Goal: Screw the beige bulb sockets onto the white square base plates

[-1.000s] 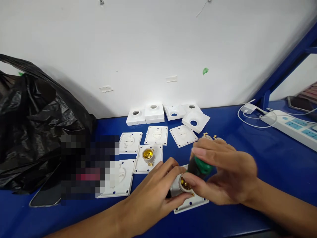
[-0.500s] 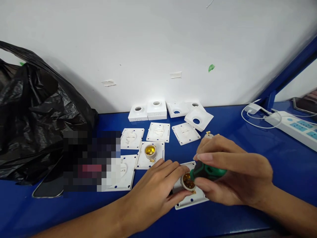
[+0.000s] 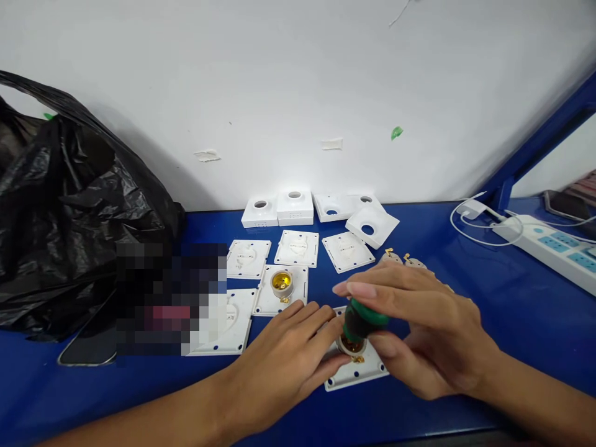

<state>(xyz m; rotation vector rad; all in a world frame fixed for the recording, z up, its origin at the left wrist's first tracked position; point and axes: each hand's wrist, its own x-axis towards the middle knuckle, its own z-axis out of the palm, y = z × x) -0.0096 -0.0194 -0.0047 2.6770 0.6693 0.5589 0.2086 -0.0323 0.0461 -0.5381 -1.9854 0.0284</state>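
My left hand (image 3: 295,347) grips the round lamp socket (image 3: 352,345) between thumb and fingers on a white square base plate (image 3: 356,371). In my right hand (image 3: 414,329) is a short green and black screwdriver (image 3: 365,320), its thumb below and fingers above the handle. The screwdriver points down into the brass-lined socket; its tip is hidden inside. Beyond my left hand, another base plate (image 3: 265,304) carries a socket with a shiny brass lining (image 3: 282,283). Loose sockets with brass tabs (image 3: 392,256) lie behind my right hand, partly covered by it.
White covers with round holes (image 3: 295,208) line the wall, with several bare base plates (image 3: 297,248) before them. A black plastic bag (image 3: 84,217) and a phone (image 3: 88,344) are at left. On the right lies a white power strip (image 3: 526,233) with cables.
My right hand has moved left and tipped the screwdriver more upright over the socket. More loose sockets show behind it. My left hand keeps its hold on the socket.
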